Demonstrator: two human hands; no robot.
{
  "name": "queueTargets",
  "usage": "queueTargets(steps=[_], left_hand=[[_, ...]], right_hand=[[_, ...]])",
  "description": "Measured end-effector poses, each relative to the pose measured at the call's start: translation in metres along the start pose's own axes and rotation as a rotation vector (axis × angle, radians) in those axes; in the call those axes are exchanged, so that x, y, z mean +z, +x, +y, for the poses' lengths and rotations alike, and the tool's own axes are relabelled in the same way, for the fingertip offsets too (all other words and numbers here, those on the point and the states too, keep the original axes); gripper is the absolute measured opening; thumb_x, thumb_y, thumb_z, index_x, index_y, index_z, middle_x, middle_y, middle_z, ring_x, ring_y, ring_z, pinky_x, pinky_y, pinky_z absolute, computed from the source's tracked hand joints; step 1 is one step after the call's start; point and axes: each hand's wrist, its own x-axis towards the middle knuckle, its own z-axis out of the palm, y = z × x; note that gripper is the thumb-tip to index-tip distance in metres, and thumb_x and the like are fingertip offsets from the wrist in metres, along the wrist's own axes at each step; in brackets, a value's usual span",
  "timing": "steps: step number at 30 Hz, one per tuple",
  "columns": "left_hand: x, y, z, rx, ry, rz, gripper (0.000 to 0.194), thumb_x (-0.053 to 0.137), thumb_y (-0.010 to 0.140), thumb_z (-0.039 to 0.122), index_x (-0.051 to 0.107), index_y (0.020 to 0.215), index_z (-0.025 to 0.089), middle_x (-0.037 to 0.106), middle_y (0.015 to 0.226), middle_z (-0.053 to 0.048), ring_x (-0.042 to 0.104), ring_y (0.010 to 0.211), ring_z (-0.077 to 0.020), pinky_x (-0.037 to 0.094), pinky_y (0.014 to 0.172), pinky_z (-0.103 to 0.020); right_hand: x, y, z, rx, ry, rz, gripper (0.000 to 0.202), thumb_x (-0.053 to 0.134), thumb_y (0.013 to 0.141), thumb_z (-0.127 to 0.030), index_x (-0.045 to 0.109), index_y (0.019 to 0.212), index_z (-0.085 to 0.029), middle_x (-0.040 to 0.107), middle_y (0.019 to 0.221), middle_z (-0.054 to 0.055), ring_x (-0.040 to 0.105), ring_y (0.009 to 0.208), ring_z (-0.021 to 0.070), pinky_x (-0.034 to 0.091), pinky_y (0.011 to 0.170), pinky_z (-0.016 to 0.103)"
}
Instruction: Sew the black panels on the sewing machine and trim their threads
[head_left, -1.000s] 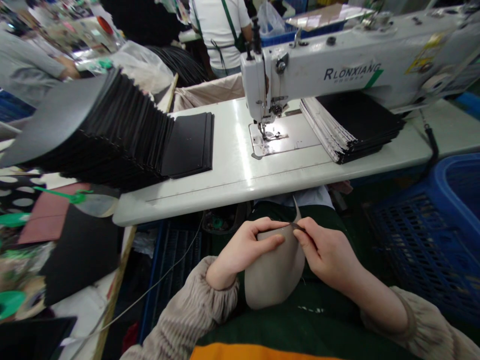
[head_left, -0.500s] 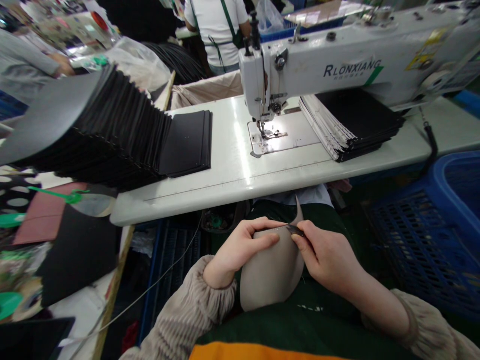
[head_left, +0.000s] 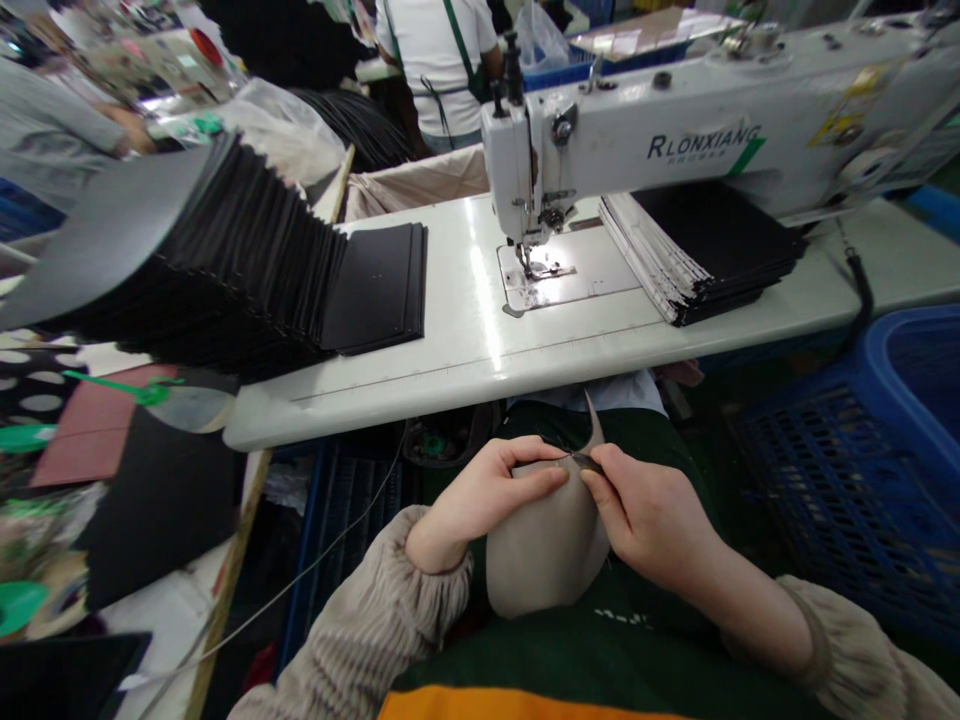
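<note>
A grey-beige panel of leather-like sheet [head_left: 544, 555] hangs bent over my lap, its upper corner rising to a thin curved point. My left hand [head_left: 491, 495] pinches the panel's top edge, thumb on the near face and fingers behind. My right hand [head_left: 649, 500] is closed around a small dark pointed tool [head_left: 586, 462], mostly hidden by the fingers. The tool's tip touches the panel's edge right beside my left fingertips. Both hands are in front of the sewing table, below its edge.
A sewing machine [head_left: 675, 120] stands on the white table [head_left: 465, 300]. Black panels are stacked at left [head_left: 247, 270], with a smaller pile [head_left: 379, 285] beside them; more [head_left: 712, 240] lie under the machine arm. A blue basket [head_left: 885, 400] is at right. Other people work behind.
My left fingertips and the tool in my right hand have shifted slightly left along the panel's edge. The panel's lower end has risen a little and bends more.
</note>
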Motion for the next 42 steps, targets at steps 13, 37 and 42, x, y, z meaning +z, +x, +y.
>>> queueTargets(steps=[13,37,42], left_hand=[[-0.005,-0.002,0.012,0.0,0.086,0.027,0.026,0.063,0.086,0.03,0.069,0.109,0.018,0.071,0.102,-0.003,0.063,0.09,-0.0195,0.047,0.077,-0.027],[0.002,0.0,0.003,-0.014,0.01,0.026,0.025,0.064,0.088,0.032,0.073,0.106,0.018,0.073,0.104,-0.004,0.065,0.098,-0.0219,0.047,0.087,-0.029],[0.002,0.0,0.005,0.007,0.0,-0.017,0.02,0.063,0.088,0.028,0.073,0.101,0.017,0.073,0.101,-0.003,0.064,0.096,-0.0197,0.046,0.085,-0.027]], right_hand=[[-0.006,0.0,0.008,0.022,0.128,-0.002,0.016,0.04,0.099,-0.031,0.051,0.098,-0.02,0.059,0.071,-0.002,0.057,0.061,0.0138,0.032,0.056,0.026],[0.008,-0.007,0.004,0.027,0.065,0.045,0.018,0.039,0.099,-0.03,0.054,0.096,-0.019,0.062,0.074,0.0,0.059,0.063,0.0147,0.033,0.056,0.027],[0.007,-0.004,0.003,-0.035,0.03,0.02,0.019,0.04,0.098,-0.03,0.054,0.094,-0.019,0.061,0.074,0.001,0.057,0.061,0.0156,0.032,0.056,0.028]])
